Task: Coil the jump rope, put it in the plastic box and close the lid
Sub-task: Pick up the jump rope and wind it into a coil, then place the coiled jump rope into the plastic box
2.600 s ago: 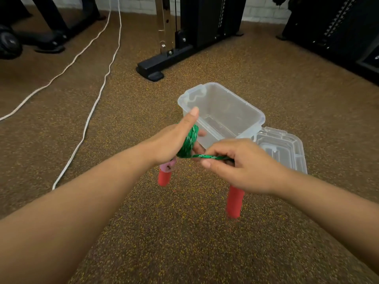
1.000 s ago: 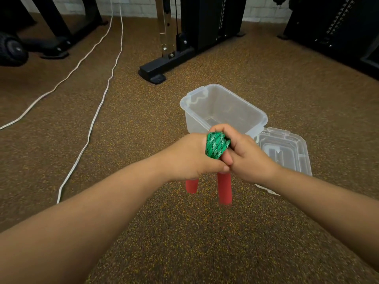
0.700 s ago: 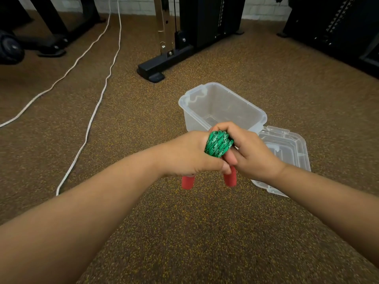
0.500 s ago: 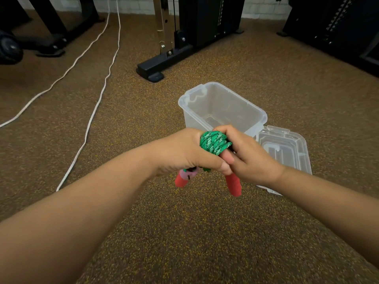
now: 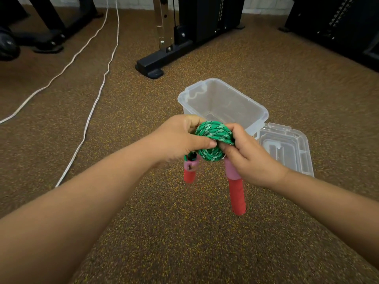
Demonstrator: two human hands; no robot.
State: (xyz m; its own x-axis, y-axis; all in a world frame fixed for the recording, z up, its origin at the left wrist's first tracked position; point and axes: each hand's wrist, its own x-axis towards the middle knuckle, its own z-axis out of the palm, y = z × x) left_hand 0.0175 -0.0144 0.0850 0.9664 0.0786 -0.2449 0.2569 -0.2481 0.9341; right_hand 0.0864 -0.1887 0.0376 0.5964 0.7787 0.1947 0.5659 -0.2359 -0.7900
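The green braided jump rope (image 5: 213,138) is wound into a tight coil between my two hands, just in front of the near side of the box. My left hand (image 5: 180,140) pinches the coil from the left. My right hand (image 5: 248,154) grips it from the right. Two red and pink handles hang below the coil, a short-looking one (image 5: 190,171) on the left and a longer one (image 5: 235,193) on the right. The clear plastic box (image 5: 252,108) stands open on the floor with nothing in it. Its clear lid (image 5: 287,148) lies flat to the box's right.
Speckled brown rubber floor lies all around. Two white cables (image 5: 90,117) run along the floor on the left. The black base of a gym machine (image 5: 155,64) stands behind the box, and more dark equipment (image 5: 336,25) fills the back right.
The last loose length of rope has been wound onto the coil. Both hands have closed on it and turned it, so the handles now hang lower and further apart.
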